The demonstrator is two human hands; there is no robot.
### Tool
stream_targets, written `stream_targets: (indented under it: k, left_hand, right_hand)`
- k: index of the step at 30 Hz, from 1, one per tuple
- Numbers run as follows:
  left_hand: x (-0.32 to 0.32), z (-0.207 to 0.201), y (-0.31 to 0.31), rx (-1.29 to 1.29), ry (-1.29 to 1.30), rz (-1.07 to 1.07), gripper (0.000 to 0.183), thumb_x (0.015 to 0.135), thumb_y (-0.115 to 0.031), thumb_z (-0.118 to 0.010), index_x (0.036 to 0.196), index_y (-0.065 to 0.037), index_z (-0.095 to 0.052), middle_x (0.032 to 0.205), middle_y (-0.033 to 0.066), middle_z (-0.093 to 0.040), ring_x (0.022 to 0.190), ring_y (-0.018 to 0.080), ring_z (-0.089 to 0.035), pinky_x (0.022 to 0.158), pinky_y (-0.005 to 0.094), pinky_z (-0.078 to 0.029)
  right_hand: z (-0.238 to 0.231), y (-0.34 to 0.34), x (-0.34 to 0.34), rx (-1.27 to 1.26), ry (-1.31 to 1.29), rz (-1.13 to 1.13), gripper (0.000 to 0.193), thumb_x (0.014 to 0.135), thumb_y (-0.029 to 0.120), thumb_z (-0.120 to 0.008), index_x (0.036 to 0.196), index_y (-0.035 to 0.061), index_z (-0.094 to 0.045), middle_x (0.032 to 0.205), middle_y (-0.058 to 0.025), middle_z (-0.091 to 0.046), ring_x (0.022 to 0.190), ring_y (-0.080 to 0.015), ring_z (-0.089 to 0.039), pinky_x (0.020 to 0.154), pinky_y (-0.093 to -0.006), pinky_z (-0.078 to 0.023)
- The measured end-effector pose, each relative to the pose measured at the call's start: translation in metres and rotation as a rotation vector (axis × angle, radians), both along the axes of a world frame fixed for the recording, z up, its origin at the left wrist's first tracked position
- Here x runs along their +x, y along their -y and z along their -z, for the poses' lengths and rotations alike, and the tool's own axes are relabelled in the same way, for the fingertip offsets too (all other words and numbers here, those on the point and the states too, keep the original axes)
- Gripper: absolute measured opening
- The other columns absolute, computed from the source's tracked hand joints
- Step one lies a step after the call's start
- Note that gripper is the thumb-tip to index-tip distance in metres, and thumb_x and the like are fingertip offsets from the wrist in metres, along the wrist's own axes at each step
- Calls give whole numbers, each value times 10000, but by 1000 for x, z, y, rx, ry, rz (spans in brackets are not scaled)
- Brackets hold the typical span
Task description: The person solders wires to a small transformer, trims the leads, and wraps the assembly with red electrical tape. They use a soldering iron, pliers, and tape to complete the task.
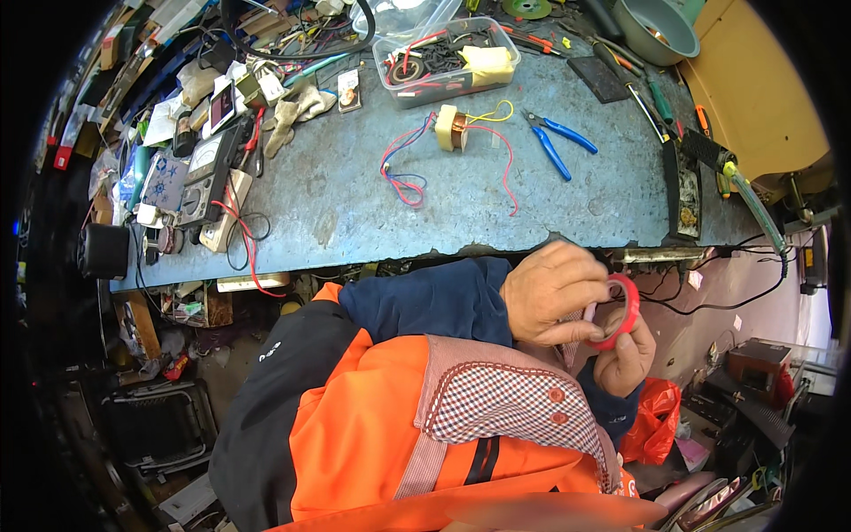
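A roll of red tape (631, 310) is held between my hands, in front of the bench's near edge. My left hand (554, 293) reaches across from the left with its fingers bent and pinched at the roll's left side. From below, my right hand (626, 358) grips the lower right of the roll, thumb and fingers closed on it. On the bench beyond lies a small transformer (451, 129) with a copper winding and red, blue and yellow wires. Blue-handled cutting pliers (558, 142) rest to its right, jaws apart.
A clear plastic box (448, 87) of wires and parts stands at the back. An analog multimeter (211, 173) and clutter fill the left. A soldering iron (753, 206) and screwdriver (660, 102) lie at the right, near a grey bowl (656, 37). A red bag (651, 421) is below.
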State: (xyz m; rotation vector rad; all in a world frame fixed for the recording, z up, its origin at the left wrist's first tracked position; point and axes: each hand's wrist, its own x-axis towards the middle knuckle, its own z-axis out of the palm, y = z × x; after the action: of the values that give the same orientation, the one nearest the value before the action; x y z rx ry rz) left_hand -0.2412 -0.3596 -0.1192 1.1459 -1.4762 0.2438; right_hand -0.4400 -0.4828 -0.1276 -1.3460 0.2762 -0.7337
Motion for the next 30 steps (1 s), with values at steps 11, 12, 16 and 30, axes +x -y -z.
stream_targets:
  k: [11, 12, 16, 30]
  left_hand:
    - [-1, -20, 6, 121, -253, -60, 279, 905, -151, -772, 731, -57, -575, 715, 117, -512, 647, 319, -546, 587, 440, -434]
    - [0, -22, 4, 139, -328, -68, 284, 909, -166, -765, 731, -52, -577, 716, 123, -528, 648, 335, -560, 584, 449, -440]
    - [8, -36, -3, 150, -512, -115, 313, 944, -169, -740, 731, -23, -562, 715, 137, -537, 628, 325, -549, 563, 436, -428]
    - [25, -71, -10, 45, -187, -166, 365, 955, -238, -757, 732, -32, -553, 718, 150, -530, 679, 386, -580, 602, 481, -437]
  right_hand:
    - [-30, -24, 23, 241, -114, -353, 494, 1087, 367, -570, 1268, -90, -612, 950, -145, -714, 818, -205, -660, 826, -337, -523]
    - [-31, -24, 26, 280, -91, -354, 448, 1084, 353, -578, 1206, -75, -634, 918, -149, -714, 814, -215, -657, 839, -345, -525]
    - [-34, -25, 41, 213, -37, -314, 365, 1058, 306, -589, 1111, -52, -638, 963, -164, -696, 848, -229, -648, 851, -378, -513]
    - [-47, -29, 72, 164, 24, -226, 544, 1084, 470, -586, 1172, -64, -638, 861, -66, -633, 696, -132, -568, 632, -254, -409]
